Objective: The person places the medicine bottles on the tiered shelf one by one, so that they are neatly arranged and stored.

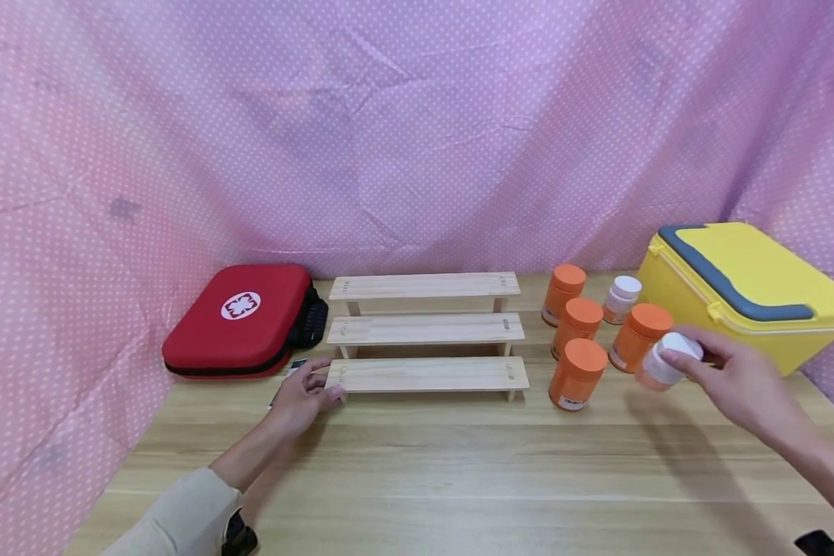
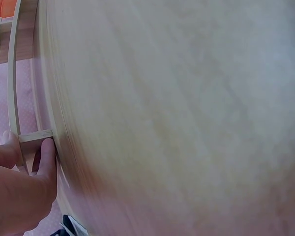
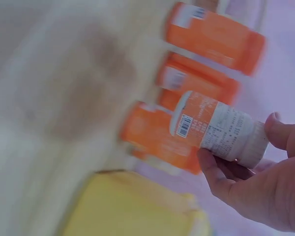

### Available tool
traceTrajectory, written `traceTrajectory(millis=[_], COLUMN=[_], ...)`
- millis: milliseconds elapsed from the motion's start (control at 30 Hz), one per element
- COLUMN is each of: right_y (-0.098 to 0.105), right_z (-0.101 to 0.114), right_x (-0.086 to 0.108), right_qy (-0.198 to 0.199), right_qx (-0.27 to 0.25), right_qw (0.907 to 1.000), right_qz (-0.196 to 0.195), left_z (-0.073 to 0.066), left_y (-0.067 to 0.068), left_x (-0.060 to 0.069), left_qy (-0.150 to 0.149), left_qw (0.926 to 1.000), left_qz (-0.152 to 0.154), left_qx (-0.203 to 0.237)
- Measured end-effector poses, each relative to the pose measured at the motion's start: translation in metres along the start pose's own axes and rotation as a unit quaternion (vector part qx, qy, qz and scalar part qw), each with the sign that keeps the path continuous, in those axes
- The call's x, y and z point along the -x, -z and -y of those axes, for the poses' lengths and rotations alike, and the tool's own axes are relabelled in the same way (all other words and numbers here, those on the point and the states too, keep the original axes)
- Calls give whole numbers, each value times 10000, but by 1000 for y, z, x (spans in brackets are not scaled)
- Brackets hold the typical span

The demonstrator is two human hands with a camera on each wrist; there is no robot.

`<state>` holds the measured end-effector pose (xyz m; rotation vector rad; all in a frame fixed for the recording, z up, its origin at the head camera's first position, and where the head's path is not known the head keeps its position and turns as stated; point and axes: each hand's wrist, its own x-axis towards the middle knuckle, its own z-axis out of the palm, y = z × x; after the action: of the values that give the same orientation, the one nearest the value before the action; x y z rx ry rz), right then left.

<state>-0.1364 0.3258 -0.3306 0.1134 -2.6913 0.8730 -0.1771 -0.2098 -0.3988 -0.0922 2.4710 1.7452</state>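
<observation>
My right hand (image 1: 744, 382) pinches a white-capped bottle (image 1: 670, 359) by its cap, tilted above the table; its label is orange and white in the right wrist view (image 3: 214, 128). Several orange bottles (image 1: 578, 374) and another white-capped bottle (image 1: 624, 297) stand just left of it. My left hand (image 1: 302, 401) grips the left end of the lowest wooden shelf (image 1: 427, 374), thumb and fingers around its end support in the left wrist view (image 2: 37, 135). Two more wooden shelves (image 1: 424, 329) rise in steps behind the lowest one.
A red case (image 1: 236, 320) with a white emblem lies at the back left. The yellow box (image 1: 771, 270) with a grey handle stands at the back right. Pink dotted cloth (image 1: 403, 139) hangs behind the wooden table (image 1: 424, 479). A small card (image 1: 293, 371) lies beside my left hand.
</observation>
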Motion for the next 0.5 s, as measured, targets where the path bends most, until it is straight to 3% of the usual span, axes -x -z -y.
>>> traceTrajectory(millis=[267, 500], right_y=[34, 37], right_z=[40, 84], right_x=[-22, -48], right_qy=[111, 426], right_qx=[-114, -537], right_qw=[9991, 9970], right_qz=[-404, -355], left_z=[1, 2], left_y=[0, -1], left_x=[-1, 0], left_qy=[-49, -36], left_qw=[9998, 9997], left_qz=[3, -64], left_qx=[169, 248])
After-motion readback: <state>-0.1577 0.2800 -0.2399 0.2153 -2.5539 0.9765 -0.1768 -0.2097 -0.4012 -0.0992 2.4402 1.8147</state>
